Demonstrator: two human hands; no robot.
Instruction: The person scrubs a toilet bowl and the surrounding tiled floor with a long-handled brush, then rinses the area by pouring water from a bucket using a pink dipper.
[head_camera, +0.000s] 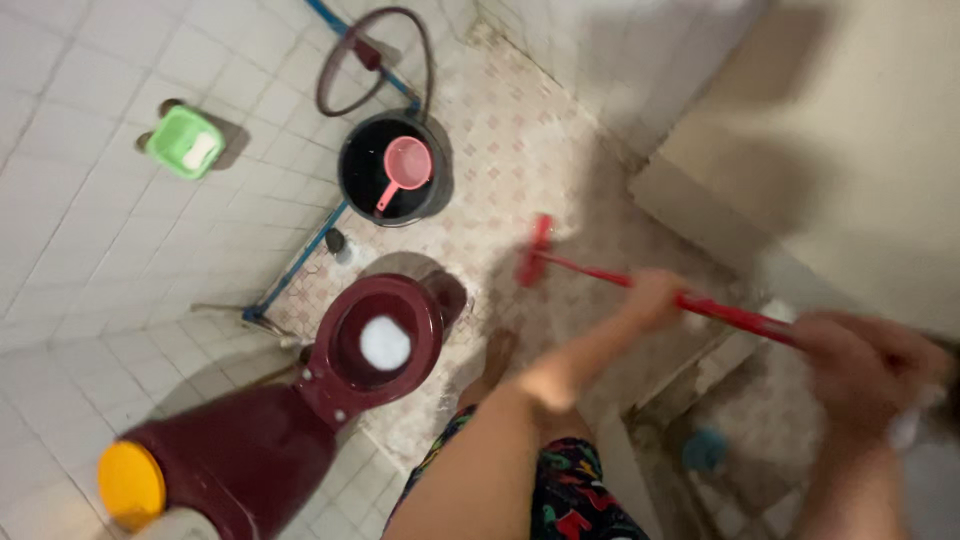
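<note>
On the patterned tile floor (520, 150) of this small bathroom, you hold a red long-handled scrubbing brush (640, 285) in both hands, and the spacing explains itself: your left hand (655, 298) is wrapped round the handle partway down, where it can press the red brush head (534, 252) onto the wet tiles, while your right hand (865, 362) is clamped near the top end to steer it. The hands are well apart along the shaft (the right one is blurred, so the exact finger wrap is hard to read). The head sits on the floor between the dark red ceramic toilet bowl (378, 345) and the pale wall on the right. Beyond it, a black round bucket (392, 170) stands against the tiled wall with a pink plastic dipper (403, 168) resting inside, within reach of water. A green plastic soap dish (185, 141) hangs on the wall, off the wet floor.
</note>
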